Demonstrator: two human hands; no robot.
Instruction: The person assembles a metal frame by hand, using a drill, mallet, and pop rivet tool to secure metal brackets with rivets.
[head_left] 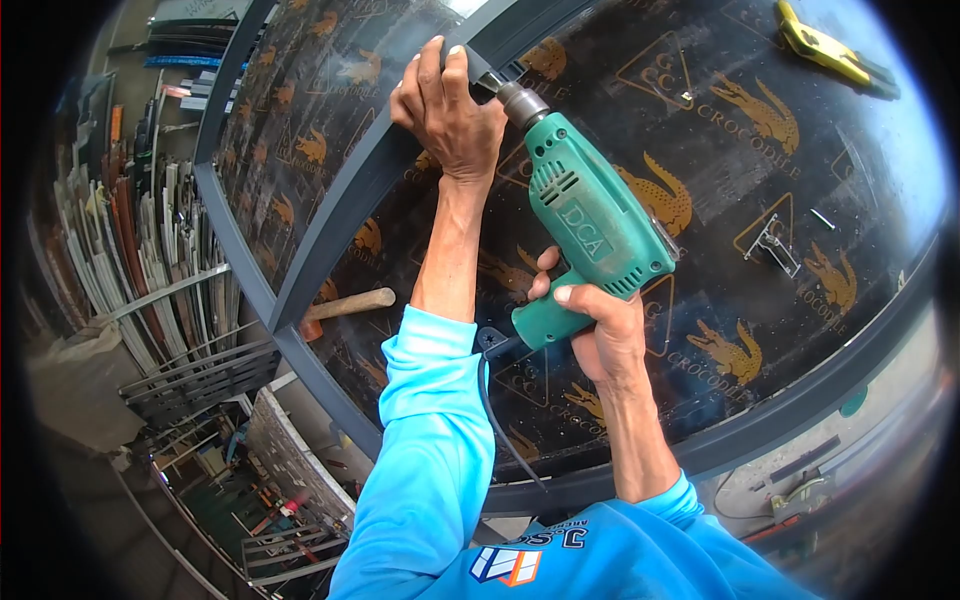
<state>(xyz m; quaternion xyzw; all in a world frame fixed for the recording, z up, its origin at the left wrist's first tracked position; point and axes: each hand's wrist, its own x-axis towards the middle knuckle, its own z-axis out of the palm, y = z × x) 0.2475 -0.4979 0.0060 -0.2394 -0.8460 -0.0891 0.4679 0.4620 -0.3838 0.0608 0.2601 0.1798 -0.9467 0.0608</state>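
Observation:
A green power drill (590,225) marked DCA points up and to the left, its chuck (522,104) close to the dark grey frame bar (345,205). My right hand (598,325) is wrapped round the drill's handle. Near the drill's tip, my left hand (450,115) has its fingers bent round a dark piece (466,62) at the bar. Its fingertips point away from me, and the exact contact of the bit is hidden. A black cord (490,400) hangs from the handle.
On the black printed board (700,390) lie a yellow tool (825,45) at the upper right, a small metal bracket (775,248) and a screw (822,218). A wooden-handled hammer (350,304) rests lower left. Long metal profiles (140,260) stand at the left.

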